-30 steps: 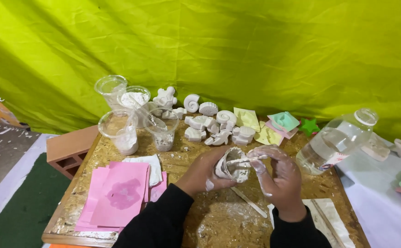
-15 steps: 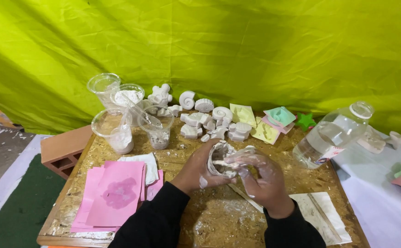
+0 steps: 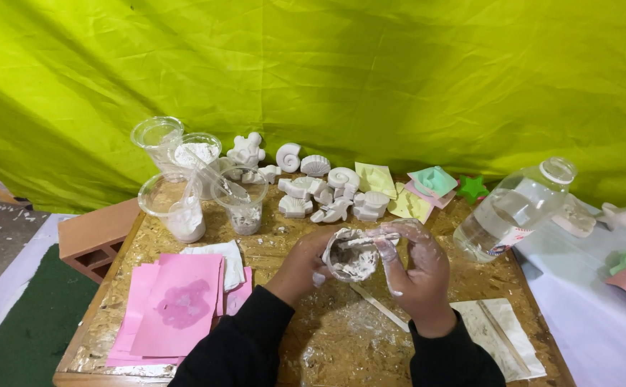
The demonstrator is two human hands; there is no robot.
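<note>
At the middle of the tabletop [image 3: 184, 236], both hands meet around a small cup [image 3: 352, 254] smeared with wet white plaster. The left hand [image 3: 306, 261] cradles the cup from its 9 o'clock side, its fingers curled around the wall and base. The right hand [image 3: 417, 276] sits at the cup's 3 o'clock, its plaster-coated fingers [image 3: 384, 247] pinching a thin stick [image 3: 370, 234] that lies across the cup's rim. Both wrists are in black sleeves.

Just below the cup, toward 6 o'clock, a flat wooden stick [image 3: 379, 307] lies on the board among spilled white powder. At 8 o'clock from the cup lies a stack of pink sheets [image 3: 177, 304], with a white cloth [image 3: 225, 258] just beside it. At 10 o'clock stand four clear plastic cups [image 3: 184, 208], some with white powder or paste inside. At 12 o'clock, near the yellow-green backdrop [image 3: 370, 79], a cluster of white plaster shells and figures [image 3: 320, 190] rests. To their right lie yellow, green and pink moulds [image 3: 417, 190] and a green star [image 3: 472, 188]. At 2 o'clock a clear plastic bottle [image 3: 513, 211] with water leans tilted at the board's edge. At 4 o'clock lies a dusty sheet of paper [image 3: 503, 337]. A brick [image 3: 94, 236] sits off the left edge, at 9 o'clock.
</note>
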